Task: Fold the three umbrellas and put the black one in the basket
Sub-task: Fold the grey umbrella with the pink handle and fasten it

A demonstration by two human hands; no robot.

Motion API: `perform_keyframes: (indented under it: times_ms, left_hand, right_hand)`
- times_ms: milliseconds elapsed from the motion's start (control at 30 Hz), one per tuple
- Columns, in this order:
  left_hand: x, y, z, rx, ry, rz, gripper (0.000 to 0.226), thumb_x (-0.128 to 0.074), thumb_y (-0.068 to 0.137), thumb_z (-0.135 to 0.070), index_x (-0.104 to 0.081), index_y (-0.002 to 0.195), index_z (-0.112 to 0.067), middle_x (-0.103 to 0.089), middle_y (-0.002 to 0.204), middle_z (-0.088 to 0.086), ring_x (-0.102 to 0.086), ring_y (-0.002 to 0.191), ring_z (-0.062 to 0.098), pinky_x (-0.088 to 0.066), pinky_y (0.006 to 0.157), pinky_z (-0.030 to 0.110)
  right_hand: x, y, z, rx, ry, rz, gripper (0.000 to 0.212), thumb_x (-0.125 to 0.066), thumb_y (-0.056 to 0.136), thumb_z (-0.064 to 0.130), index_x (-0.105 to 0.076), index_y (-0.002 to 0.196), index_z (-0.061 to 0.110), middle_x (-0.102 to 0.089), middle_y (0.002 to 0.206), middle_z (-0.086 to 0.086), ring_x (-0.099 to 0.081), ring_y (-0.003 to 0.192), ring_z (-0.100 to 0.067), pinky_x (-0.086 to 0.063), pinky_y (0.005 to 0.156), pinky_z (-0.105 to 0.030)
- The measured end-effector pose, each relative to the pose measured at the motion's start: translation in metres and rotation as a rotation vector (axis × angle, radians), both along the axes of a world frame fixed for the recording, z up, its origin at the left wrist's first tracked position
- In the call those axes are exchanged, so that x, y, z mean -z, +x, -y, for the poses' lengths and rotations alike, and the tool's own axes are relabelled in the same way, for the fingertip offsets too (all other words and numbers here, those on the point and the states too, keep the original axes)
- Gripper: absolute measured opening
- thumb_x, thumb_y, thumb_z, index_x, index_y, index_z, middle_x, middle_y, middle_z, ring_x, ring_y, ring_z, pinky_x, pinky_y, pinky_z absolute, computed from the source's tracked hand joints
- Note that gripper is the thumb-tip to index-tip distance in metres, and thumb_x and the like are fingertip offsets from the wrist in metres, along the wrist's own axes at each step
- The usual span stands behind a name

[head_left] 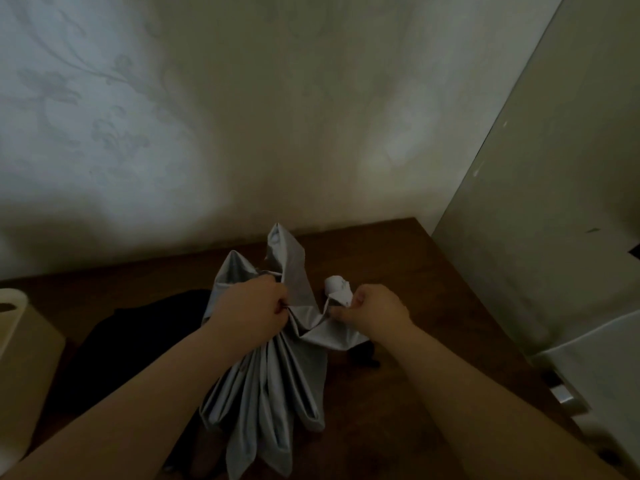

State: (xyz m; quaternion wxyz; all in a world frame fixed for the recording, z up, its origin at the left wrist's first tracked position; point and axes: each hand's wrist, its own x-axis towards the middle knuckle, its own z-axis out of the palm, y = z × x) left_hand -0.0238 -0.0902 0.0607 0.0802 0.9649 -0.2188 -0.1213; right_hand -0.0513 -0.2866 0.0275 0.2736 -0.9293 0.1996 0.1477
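A silver-grey umbrella [277, 382] is held above the brown table [433, 289], its pleated canopy hanging toward me. My left hand [249, 310] grips the gathered canopy around its middle. To the right, my right hand [374, 311] pinches a loose flap of the same grey fabric, with a white strap end [337, 287] sticking up beside my thumb. A black umbrella [131, 344] lies on the table to the left, partly hidden behind my left forearm. A cream basket [20, 344] stands at the left edge.
A pale patterned wall rises right behind the table. A light cabinet panel [540, 202] stands to the right, and a whitish object [595, 362] sits at the lower right. A small dark item [363, 355] lies under the grey flap.
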Motion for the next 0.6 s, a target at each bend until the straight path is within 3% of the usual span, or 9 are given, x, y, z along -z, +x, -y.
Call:
perform_keyframes:
  times_ms: [67,133,200,300,433,500,600]
  left_hand:
    - [0.000,0.002,0.000,0.007,0.003,-0.012,0.026,-0.047,0.105,-0.026,-0.069,0.117,-0.019,-0.044,0.101,-0.002,-0.054,0.092,0.016,-0.040,0.074,0.025]
    - [0.000,0.002,-0.001,-0.002,-0.010,-0.021,0.027,-0.047,0.104,-0.026,-0.070,0.117,-0.021,-0.047,0.102,-0.001,-0.052,0.088,0.015,-0.039,0.065,0.023]
    - [0.000,0.002,0.000,-0.019,-0.017,-0.007,0.026,-0.047,0.104,-0.026,-0.071,0.114,-0.021,-0.051,0.102,0.000,-0.050,0.085,0.013,-0.036,0.059,0.022]
    - [0.002,0.003,0.000,-0.031,-0.037,-0.001,0.024,-0.048,0.104,-0.024,-0.071,0.108,-0.018,-0.048,0.098,-0.002,-0.052,0.084,0.014,-0.038,0.063,0.025]
    - [0.006,0.008,-0.010,-0.059,-0.079,-0.021,0.022,-0.052,0.103,-0.025,-0.072,0.110,-0.020,-0.056,0.102,-0.001,-0.063,0.094,0.018,-0.041,0.071,0.024]
    - [0.008,0.010,-0.013,-0.075,-0.103,-0.021,0.021,-0.053,0.103,-0.025,-0.073,0.109,-0.020,-0.059,0.099,-0.003,-0.057,0.080,0.008,-0.038,0.063,0.021]
    - [0.009,0.009,-0.011,-0.069,-0.114,0.001,0.022,-0.052,0.104,-0.026,-0.073,0.106,-0.021,-0.053,0.092,-0.009,-0.041,0.065,-0.002,-0.027,0.053,0.011]
  right_hand:
    - [0.005,0.003,-0.003,-0.064,-0.005,-0.160,0.054,-0.070,0.072,0.053,-0.052,0.111,0.020,-0.050,0.112,-0.005,-0.050,0.103,-0.023,-0.046,0.088,-0.039]
    - [0.011,0.005,-0.010,-0.067,0.048,-0.291,0.080,-0.069,0.073,0.051,-0.036,0.138,0.016,-0.038,0.137,-0.010,-0.043,0.121,-0.030,-0.041,0.098,-0.039]
    - [0.018,0.005,-0.019,-0.035,0.061,-0.280,0.071,-0.064,0.075,0.053,-0.043,0.132,0.016,-0.041,0.135,-0.011,-0.044,0.119,-0.033,-0.041,0.100,-0.045]
    - [0.028,0.002,-0.023,-0.015,0.019,-0.191,0.040,-0.060,0.083,0.041,-0.055,0.116,0.018,-0.048,0.126,-0.009,-0.048,0.114,-0.031,-0.042,0.097,-0.045]
    - [0.019,-0.003,-0.008,-0.008,-0.032,-0.121,0.021,-0.061,0.086,0.030,-0.057,0.099,0.014,-0.057,0.093,-0.005,-0.057,0.083,-0.020,-0.051,0.073,-0.032]
    - [0.007,-0.005,0.004,-0.012,-0.114,-0.083,0.021,-0.060,0.087,0.035,-0.059,0.092,0.015,-0.054,0.077,-0.002,-0.053,0.068,-0.017,-0.046,0.061,-0.029]
    - [-0.008,-0.008,0.013,-0.022,-0.124,-0.017,0.024,-0.060,0.088,0.034,-0.056,0.072,0.016,-0.049,0.065,0.000,-0.050,0.063,-0.017,-0.045,0.060,-0.030]
